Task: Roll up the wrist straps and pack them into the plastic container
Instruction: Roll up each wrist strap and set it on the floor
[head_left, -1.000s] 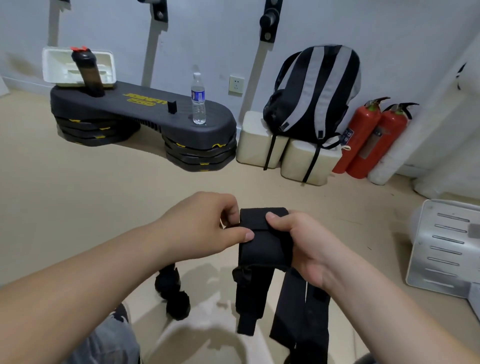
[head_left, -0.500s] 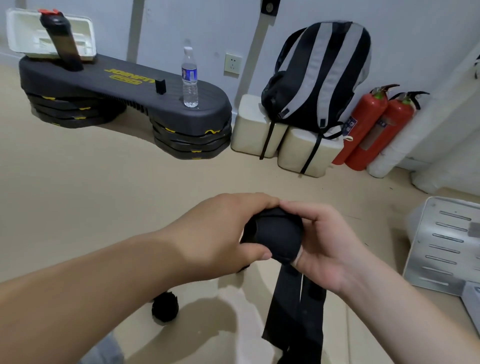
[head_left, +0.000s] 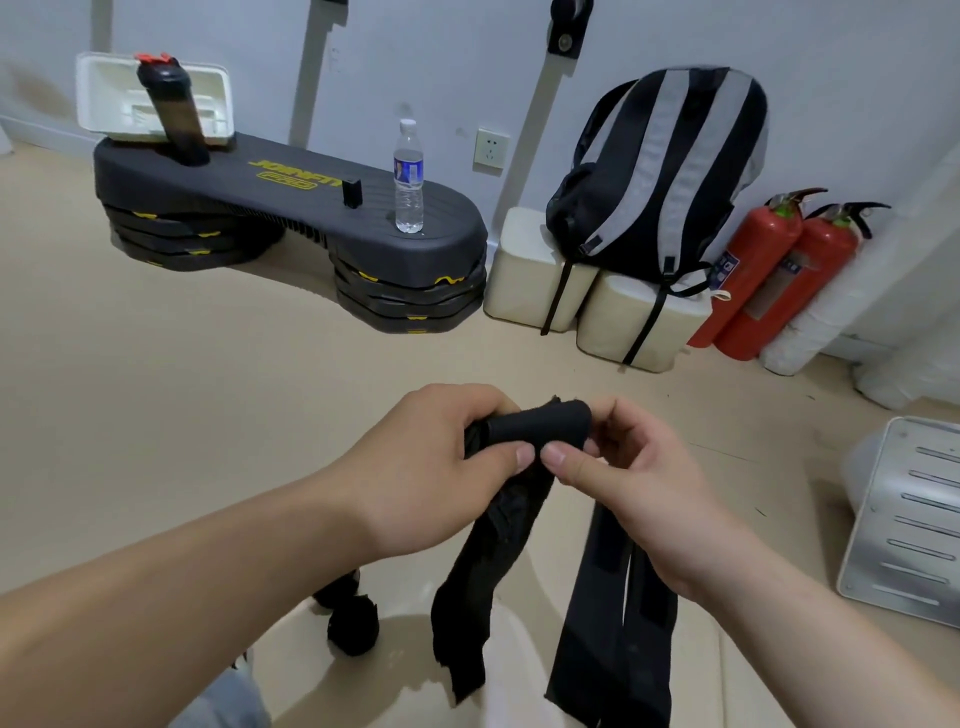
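Observation:
I hold a black wrist strap (head_left: 537, 426) in both hands at chest height, its top end wound into a tight roll. My left hand (head_left: 441, 467) grips the roll's left end, thumb underneath. My right hand (head_left: 628, 483) pinches the right end, thumb tips nearly touching. One loose tail (head_left: 467, 603) hangs down from the roll; a second long black strap (head_left: 608, 623) hangs under my right hand. Two rolled black straps (head_left: 350, 618) lie on the floor below my left forearm. The pale plastic container (head_left: 524, 670) is partly visible beneath the tails.
A black weight bench (head_left: 291, 208) holds a white tray (head_left: 109, 104), a dark shaker (head_left: 174, 114) and a water bottle (head_left: 409, 176). A striped backpack (head_left: 660, 171) sits on cream blocks, with two red extinguishers (head_left: 769, 270) beside it. A metal panel (head_left: 909, 519) lies at right.
The flat folded top of the strap has been wound into a tighter, narrower roll. Both hands have turned it, and the view has shifted slightly.

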